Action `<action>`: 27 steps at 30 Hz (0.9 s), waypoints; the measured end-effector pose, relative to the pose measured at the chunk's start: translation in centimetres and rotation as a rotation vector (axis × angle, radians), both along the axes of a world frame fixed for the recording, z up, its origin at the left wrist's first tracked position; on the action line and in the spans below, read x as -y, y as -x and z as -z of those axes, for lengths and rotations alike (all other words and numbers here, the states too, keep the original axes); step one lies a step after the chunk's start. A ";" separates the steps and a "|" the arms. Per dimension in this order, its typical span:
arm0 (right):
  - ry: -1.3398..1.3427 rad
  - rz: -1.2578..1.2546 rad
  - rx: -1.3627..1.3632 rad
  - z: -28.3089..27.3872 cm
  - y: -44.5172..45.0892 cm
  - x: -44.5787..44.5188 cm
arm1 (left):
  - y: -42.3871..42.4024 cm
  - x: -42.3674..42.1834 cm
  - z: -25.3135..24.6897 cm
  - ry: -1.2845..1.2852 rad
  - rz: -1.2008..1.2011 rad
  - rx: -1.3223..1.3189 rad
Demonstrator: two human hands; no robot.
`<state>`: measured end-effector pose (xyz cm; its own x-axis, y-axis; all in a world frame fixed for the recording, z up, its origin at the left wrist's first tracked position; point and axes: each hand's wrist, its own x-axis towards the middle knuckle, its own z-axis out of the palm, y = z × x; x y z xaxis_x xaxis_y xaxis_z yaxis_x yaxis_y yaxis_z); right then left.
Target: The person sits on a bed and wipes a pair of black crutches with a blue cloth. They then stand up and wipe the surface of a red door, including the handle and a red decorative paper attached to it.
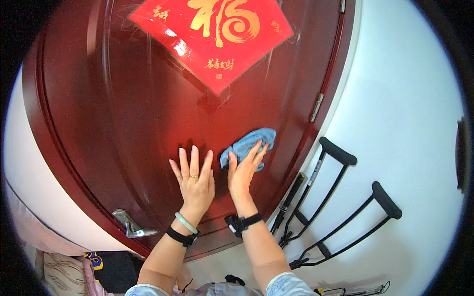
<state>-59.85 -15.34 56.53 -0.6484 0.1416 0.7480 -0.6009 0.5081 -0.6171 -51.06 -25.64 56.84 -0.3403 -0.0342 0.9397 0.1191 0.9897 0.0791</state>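
My right hand [244, 172] presses a crumpled blue cloth [247, 145] against the dark red door [148, 122]. My left hand [196, 185], a ring on one finger, is spread on or just over the door panel to the left of the cloth and holds nothing. A pale bangle and a black strap circle the left wrist; another black strap is on the right one. Above both hands, a red diamond-shaped paper decoration [218, 48] with gold characters is stuck to the door.
A metal door handle [135, 225] juts out at the lower left. Two black crutches [337, 151] and a dark pole [292, 194] lean by the white wall [400, 103] on the right. Lower left lie a black cloth item [116, 272] and a patterned cushion [63, 273].
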 end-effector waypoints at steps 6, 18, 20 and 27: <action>0.014 0.067 -0.291 -9.5 4.4 -2.4 | 1.9 1.8 1.6 0.093 -0.219 0.126; 0.022 0.153 -0.591 -16.2 9.8 -6.3 | 3.0 2.3 2.6 0.168 -0.315 0.080; 0.031 0.155 -0.562 -13.1 9.7 -6.1 | 2.9 2.4 2.6 0.174 -0.322 0.069; 0.091 0.077 -0.264 -0.3 7.2 -6.0 | 3.1 2.1 2.7 0.171 -0.317 0.067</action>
<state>-67.05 -9.35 56.86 -0.4175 0.2575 0.8715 -0.7088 0.5079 -0.4896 -54.17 -27.76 54.18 -0.3987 0.0082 0.9171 -0.1957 0.9762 -0.0938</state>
